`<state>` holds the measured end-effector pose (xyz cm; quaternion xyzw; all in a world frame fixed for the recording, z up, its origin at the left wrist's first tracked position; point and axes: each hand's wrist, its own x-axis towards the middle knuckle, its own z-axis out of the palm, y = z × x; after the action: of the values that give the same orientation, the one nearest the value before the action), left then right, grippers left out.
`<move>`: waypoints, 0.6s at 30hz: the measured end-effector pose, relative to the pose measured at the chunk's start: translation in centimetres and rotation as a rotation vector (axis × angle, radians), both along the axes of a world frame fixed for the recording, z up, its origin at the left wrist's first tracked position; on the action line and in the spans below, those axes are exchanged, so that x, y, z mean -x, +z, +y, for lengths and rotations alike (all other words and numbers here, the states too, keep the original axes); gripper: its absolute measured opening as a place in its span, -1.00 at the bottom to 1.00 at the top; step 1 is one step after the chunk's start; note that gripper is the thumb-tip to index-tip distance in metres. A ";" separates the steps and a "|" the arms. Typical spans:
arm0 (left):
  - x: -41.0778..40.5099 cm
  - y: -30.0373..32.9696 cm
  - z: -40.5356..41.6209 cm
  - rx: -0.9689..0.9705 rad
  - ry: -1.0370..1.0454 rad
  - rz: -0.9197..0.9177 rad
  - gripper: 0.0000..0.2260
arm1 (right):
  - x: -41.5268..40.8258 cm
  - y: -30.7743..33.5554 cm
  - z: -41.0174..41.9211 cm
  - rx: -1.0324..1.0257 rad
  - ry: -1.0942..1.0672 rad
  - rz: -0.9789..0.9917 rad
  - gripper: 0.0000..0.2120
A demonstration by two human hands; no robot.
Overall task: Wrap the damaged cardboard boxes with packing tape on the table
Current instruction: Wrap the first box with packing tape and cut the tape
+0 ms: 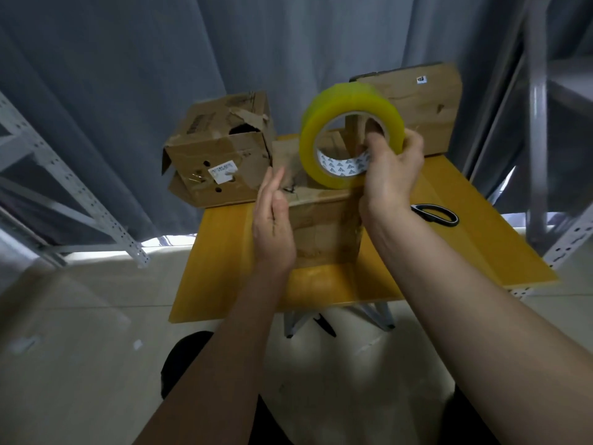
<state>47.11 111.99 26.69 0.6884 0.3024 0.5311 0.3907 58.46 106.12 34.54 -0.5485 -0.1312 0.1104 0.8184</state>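
At centre frame the right hand (390,170) grips the tape roll (349,133) above the near cardboard box (324,226) on the yellow surface (224,268), seemingly to pull tape, while the left hand (272,220), fingers straight, steadies its side.

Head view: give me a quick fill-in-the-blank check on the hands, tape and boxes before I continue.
1. The roll of yellow packing tape is held by the ____ hand.
2. The left hand lies flat and open against the brown cardboard box at the table's ____.
3. The black-handled scissors lie on the yellow table to the ____ of that box.
4. The torn cardboard box with round holes sits at the table's ____ edge.

Missing words: right; middle; right; left
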 end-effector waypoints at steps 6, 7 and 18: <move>0.1 -0.1 0.2 -0.068 0.089 0.117 -0.64 | -0.7 0.3 0.0 -0.112 0.072 0.379 -0.67; 0.1 -0.1 0.1 -0.049 0.104 0.129 -0.65 | -0.5 0.2 0.0 -0.076 0.102 0.350 -0.78; -0.3 0.7 -0.4 -0.026 0.207 0.239 -0.59 | -6.1 -1.6 -2.5 0.210 0.019 -0.244 -0.82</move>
<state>47.42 111.58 27.38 0.7169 0.4090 0.4867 0.2862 64.58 103.63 32.91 -0.6390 -0.2225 0.0637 0.7336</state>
